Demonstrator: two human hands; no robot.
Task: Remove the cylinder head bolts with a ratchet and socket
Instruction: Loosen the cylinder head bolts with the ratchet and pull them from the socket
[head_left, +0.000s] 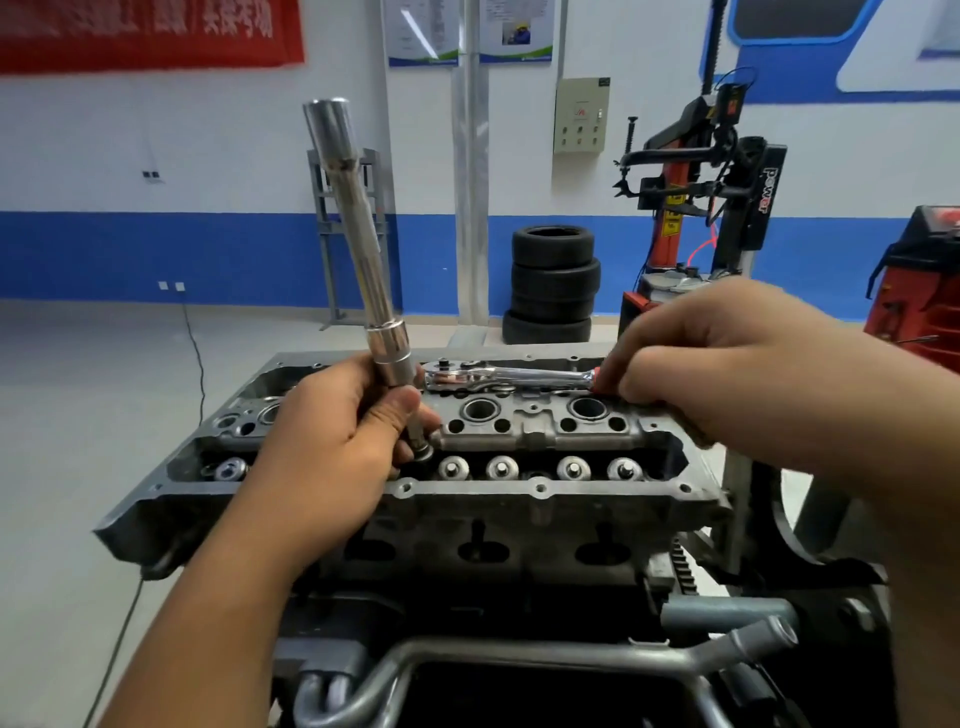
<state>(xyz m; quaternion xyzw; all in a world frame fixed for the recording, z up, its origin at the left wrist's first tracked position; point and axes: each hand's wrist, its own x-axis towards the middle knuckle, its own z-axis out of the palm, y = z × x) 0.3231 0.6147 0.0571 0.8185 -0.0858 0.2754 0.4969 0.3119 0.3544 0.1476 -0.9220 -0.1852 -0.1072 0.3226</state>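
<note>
Leftmost, the left hand curls its fingers and thumb round the lower part of a long extension bar, which stands nearly upright, tilted a little to the left. Its wide socket end points at the ceiling, and a narrower tip sits low against the cylinder head, near the middle of the casting. Whether that tip is seated on a bolt cannot be told; the fingers hide it, and no bolt head shows plainly.

Further right, the ratchet lies flat across the far side of the head, its drive end just beside the bar but not joined to it. The right hand grips the red end of its handle, fingers closed round it.

Judging from this, the step in hand is making up the tool rather than turning: bar and ratchet are separate. The next move likely calls for lifting the ratchet, pressing its square drive into the bar's open end, and keeping the bar square to the bolt so it does not slip under load.

Along the near edge, a row of valve springs sits exposed.
</note>
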